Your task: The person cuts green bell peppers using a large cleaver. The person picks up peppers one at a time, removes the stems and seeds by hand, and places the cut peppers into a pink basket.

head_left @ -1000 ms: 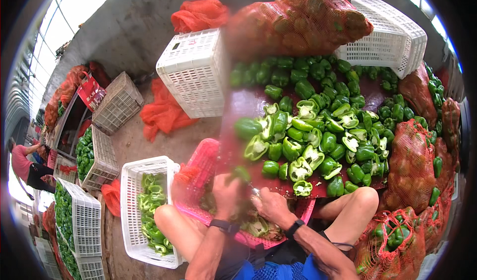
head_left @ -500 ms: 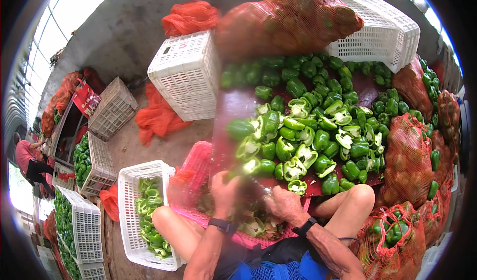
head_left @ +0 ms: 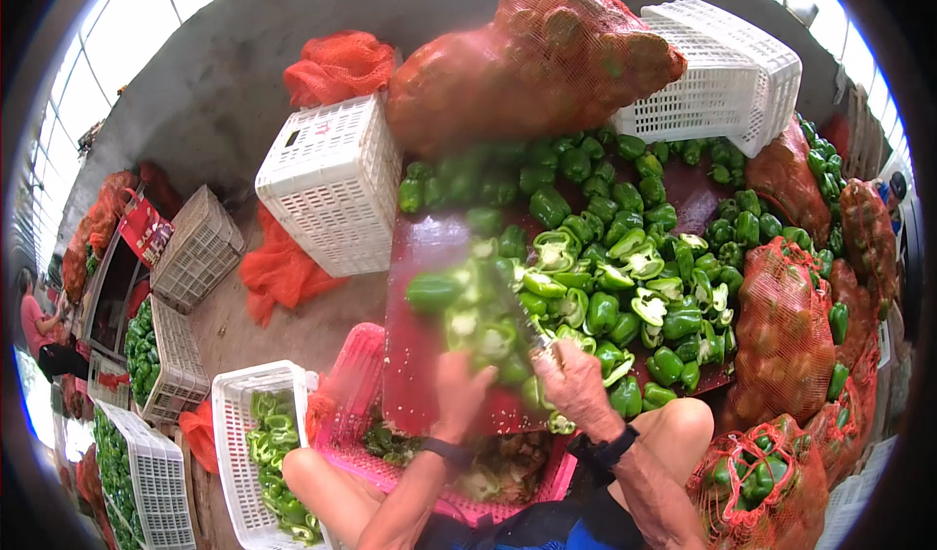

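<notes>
My right hand [head_left: 574, 382] is closed round a knife [head_left: 536, 333], its blade pointing up and away over the halved green peppers [head_left: 556, 250]. My left hand [head_left: 461, 389] is at the near edge of the dark red tabletop [head_left: 415, 369], just below some blurred peppers; its fingers are smeared, and whether it holds anything does not show. Whole green peppers [head_left: 602, 312] lie among the cut ones on the tabletop. Under the near edge, between my knees, stands a pink crate [head_left: 344, 394] with pepper scraps [head_left: 508, 467] in it.
A white crate [head_left: 224, 443] of cut peppers stands left of my knee. Another white crate [head_left: 332, 184] stands beyond it, near red netting [head_left: 283, 267]. Full mesh sacks [head_left: 781, 325] line the right side; one sack [head_left: 547, 72] lies behind the peppers. A person [head_left: 41, 325] is at far left.
The view has shifted, so the tabletop shows lower and further left. My right hand has lifted from the near edge over the peppers, and the knife blade now shows plainly.
</notes>
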Available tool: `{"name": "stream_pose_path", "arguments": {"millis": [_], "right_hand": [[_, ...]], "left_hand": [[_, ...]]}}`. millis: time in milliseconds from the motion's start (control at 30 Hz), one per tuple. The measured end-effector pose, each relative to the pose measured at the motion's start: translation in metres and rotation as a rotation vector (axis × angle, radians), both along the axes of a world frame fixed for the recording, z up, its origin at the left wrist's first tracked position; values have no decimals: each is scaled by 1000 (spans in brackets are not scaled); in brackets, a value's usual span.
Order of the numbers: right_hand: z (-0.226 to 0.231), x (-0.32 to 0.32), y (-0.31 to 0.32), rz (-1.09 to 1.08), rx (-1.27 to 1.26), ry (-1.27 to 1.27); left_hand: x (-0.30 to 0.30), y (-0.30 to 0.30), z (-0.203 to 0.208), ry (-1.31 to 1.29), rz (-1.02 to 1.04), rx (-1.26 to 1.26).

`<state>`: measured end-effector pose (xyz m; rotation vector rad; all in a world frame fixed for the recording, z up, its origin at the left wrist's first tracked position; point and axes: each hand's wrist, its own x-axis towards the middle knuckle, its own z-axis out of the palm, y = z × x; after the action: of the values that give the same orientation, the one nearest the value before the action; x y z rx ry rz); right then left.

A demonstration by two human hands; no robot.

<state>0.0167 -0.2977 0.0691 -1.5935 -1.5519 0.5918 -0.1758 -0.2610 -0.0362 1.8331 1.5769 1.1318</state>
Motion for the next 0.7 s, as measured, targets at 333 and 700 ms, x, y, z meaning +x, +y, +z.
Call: {"name": "stream_pose_path", "arguments": {"millis": [333,700], "right_hand": [[46,97,30,-317,-180,682],[55,90,35,-345,-170,752]], "left_hand": [[27,136,57,101,-290,260],[158,312,18,512,-635,528]]}}
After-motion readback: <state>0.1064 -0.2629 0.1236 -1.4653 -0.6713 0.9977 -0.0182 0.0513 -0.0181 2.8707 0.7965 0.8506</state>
